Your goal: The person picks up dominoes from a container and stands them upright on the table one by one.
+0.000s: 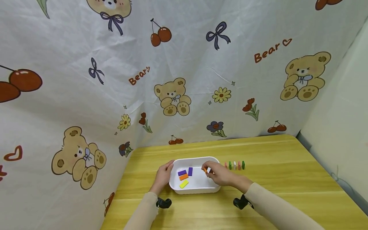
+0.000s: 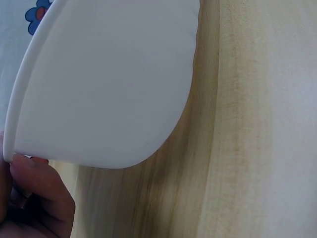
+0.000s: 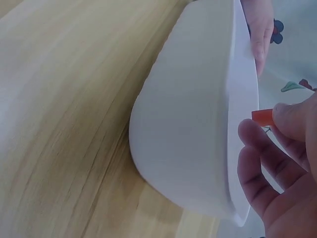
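Orange block (image 1: 205,170) sits between the thumb and fingertips of the right hand, above the right part of the white tub (image 1: 198,191); from left to right, the left hand (image 1: 164,174) comes first, clamped on the tub's left end, its thumb and finger closed on the rim, as the left wrist view shows; the tub rests on the wooden bench (image 1: 273,185), with four blocks lying loose on its floor, all toward the left half; a purple block (image 1: 182,172) lies nearest the left wall; a second orange block (image 1: 183,177) lies right beside it, on the near side; a yellow block (image 1: 184,184) lies askew, closer to the near wall; another purple block (image 1: 190,171) lies just right of these, turned lengthwise away from the person; next comes the right hand (image 1: 219,173), reaching over the tub's right side, clamped on its block, which pokes out past the thumb tip; beyond the tub's right end, five small blocks stand on the bench in a spaced row: pink (image 1: 226,165), green (image 1: 230,165), white (image 1: 234,165), pink (image 1: 239,165) and green (image 1: 243,165).
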Tool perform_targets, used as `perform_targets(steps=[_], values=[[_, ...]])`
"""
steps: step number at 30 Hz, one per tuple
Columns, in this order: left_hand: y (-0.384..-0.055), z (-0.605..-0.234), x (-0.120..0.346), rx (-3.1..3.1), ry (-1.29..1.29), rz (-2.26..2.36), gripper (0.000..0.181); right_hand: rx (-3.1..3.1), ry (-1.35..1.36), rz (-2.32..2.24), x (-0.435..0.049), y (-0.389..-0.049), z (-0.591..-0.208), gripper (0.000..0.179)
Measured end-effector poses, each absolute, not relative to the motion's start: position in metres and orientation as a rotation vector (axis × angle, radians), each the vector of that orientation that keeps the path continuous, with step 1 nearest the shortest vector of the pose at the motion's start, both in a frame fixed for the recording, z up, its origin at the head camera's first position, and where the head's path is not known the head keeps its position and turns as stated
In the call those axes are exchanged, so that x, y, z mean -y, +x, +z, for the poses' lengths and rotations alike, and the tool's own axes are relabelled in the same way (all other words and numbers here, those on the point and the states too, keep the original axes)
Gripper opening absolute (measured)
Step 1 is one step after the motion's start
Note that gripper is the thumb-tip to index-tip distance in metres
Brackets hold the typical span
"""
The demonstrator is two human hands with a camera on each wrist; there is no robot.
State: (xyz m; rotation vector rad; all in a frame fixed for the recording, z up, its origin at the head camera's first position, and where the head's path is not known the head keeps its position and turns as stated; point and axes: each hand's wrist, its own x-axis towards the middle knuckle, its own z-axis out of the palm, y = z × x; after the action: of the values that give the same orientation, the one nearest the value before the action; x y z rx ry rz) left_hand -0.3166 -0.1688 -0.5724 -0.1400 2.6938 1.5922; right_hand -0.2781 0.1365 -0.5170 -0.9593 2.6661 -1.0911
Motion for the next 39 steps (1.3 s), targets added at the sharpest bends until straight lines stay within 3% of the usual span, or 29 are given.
perform_targets(steps=[39], values=[[-0.317, -0.574, 0.169, -2.733, -0.079, 1.582, 0.039, -2.763, -0.759, -1.377, -0.195, -0.271, -0.528, 0.028]])
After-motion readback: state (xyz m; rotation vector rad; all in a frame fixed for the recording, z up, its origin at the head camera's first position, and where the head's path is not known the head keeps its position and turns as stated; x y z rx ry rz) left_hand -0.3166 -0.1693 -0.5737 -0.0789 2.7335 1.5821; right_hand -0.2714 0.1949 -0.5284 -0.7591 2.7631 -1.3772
